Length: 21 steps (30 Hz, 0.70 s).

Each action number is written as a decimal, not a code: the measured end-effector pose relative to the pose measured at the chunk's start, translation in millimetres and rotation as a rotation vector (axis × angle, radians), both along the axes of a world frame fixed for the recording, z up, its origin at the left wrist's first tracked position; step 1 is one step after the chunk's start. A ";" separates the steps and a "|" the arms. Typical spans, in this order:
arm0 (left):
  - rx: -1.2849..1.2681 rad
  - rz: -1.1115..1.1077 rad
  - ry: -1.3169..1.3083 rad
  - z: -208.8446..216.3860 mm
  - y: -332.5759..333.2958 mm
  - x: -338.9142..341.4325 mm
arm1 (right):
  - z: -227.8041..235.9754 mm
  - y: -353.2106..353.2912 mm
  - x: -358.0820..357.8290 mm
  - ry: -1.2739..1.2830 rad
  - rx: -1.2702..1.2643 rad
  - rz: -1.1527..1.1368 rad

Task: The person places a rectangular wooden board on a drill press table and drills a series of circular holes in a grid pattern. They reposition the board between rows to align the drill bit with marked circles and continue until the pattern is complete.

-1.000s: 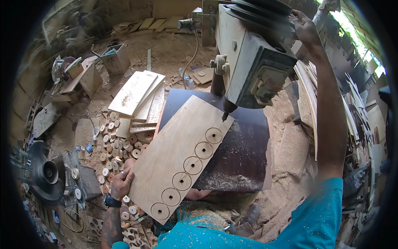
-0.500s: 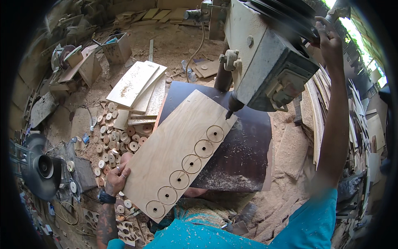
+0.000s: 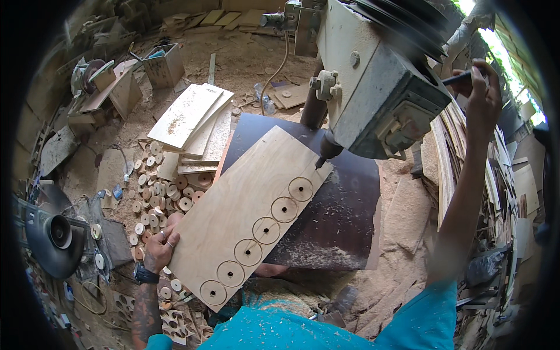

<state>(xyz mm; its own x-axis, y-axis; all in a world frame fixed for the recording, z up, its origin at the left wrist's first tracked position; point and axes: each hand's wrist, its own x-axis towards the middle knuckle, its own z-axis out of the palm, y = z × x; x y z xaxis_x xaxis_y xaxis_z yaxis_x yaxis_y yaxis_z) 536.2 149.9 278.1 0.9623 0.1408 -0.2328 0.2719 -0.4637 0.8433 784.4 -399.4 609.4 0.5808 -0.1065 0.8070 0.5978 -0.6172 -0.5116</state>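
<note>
My left hand [image 3: 158,251] holds the lower left edge of a pale plywood board [image 3: 227,198], its thumb on top. Several ring-shaped cuts, each with a dark centre hole, run along the board's right edge. The board lies slanted on the dark table [image 3: 335,221] of a drill press [image 3: 373,81], overhanging it toward me. Close over the board's far right corner is the dark chuck with its bit [image 3: 324,160]; whether the tip touches wood I cannot tell. My right hand [image 3: 483,96] is closed on a dark lever handle [image 3: 458,78] at the machine's right side.
Small wooden discs [image 3: 154,198] are heaped left of the table, beside stacked pale boards [image 3: 186,116]. A fan [image 3: 55,233] stands at far left. Wood sheets [image 3: 449,157] lean on the right. Sawdust covers the floor, and a cable [image 3: 280,70] hangs behind.
My right hand has come down from beside the black pulley onto the lever handle. The board has shifted very slightly left, with my left hand still on it.
</note>
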 end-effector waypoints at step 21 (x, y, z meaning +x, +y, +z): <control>0.537 0.215 -0.025 -2.8 -24.7 4.6 | -114.8 36.5 -85.6 -0.289 0.682 0.508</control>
